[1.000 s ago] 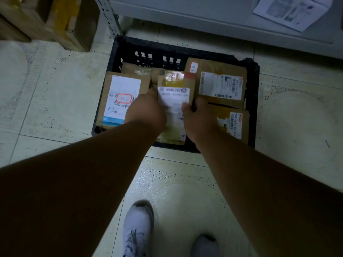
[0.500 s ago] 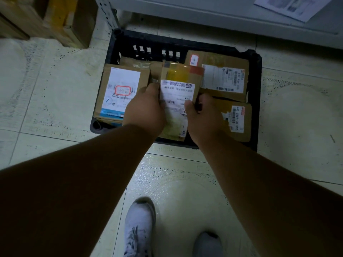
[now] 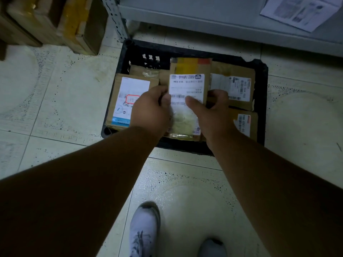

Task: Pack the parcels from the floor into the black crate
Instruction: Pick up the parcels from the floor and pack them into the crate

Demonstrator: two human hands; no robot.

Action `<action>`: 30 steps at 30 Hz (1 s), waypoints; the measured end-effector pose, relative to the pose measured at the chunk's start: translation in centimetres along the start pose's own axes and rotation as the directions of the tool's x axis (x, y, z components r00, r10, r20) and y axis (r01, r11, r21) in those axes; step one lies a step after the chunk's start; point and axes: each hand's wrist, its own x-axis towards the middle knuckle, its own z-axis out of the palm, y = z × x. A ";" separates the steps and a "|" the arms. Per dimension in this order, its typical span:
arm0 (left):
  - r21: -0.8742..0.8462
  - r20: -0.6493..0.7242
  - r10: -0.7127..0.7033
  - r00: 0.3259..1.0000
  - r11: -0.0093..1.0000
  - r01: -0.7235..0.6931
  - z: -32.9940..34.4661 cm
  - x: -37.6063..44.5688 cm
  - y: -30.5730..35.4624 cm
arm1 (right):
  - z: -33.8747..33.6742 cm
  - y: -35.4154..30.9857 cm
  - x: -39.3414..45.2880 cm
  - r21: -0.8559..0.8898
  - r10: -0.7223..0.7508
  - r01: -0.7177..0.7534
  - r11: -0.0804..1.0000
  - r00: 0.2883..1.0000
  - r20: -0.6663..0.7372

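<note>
1. Both hands are on the same thing here: a flat brown cardboard parcel with a white shipping label and yellow tape along its top edge (image 3: 187, 89), held over the middle of the black plastic crate (image 3: 261, 101).
2. The left hand (image 3: 150, 108) pinches the parcel's left edge, fingers curled round it.
3. The right hand (image 3: 211, 112) clamps the right side, thumb lying across the label and the other fingers tucked behind the edge.
4. The crate sits on the pale speckled tile floor (image 3: 61, 101), right in front of a grey metal shelf unit (image 3: 213, 17).
5. Already lying in it: a brown box with a big white label and red stamp (image 3: 130, 97) on the left, a brown box with a barcode label (image 3: 235, 86) at the back right, and another small brown labelled parcel (image 3: 245, 125) at the front right.
6. Stacked cardboard boxes with yellow tape (image 3: 61, 21) stand on the floor at top left, a printed paper sheet (image 3: 298, 12) lies on the shelf, and white sneakers (image 3: 144, 230) show at the bottom.
</note>
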 end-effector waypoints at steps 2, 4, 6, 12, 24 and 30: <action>0.210 -0.059 0.113 0.992 0.973 -0.098 -0.6 0.0 -0.5 | -0.4 0.0 -0.2 0.034 0.014 -0.013 0.999 1.000 -0.024; 0.491 -0.191 0.159 0.969 0.870 -0.046 -1.3 0.3 -1.6 | -0.6 -0.2 -0.3 0.059 0.008 -0.005 0.998 0.999 -0.044; 0.579 -0.213 -0.015 0.977 0.803 0.138 -2.0 0.7 -2.5 | -0.6 0.0 -0.4 0.070 0.002 0.001 0.998 0.999 -0.041; 0.616 -0.127 -0.248 0.960 0.739 0.272 -1.6 0.7 -3.7 | -0.3 0.8 -0.5 0.037 0.007 -0.006 0.999 1.000 -0.029; 0.455 -0.082 -0.166 0.983 0.871 0.185 -1.7 -1.0 1.2 | -5.1 -1.8 -1.7 0.149 0.195 -0.187 0.971 0.980 -0.044; 0.521 0.095 -0.115 0.989 0.852 0.049 0.0 -2.4 5.7 | -9.5 -4.5 -1.9 0.090 0.258 -0.249 0.964 0.960 -0.108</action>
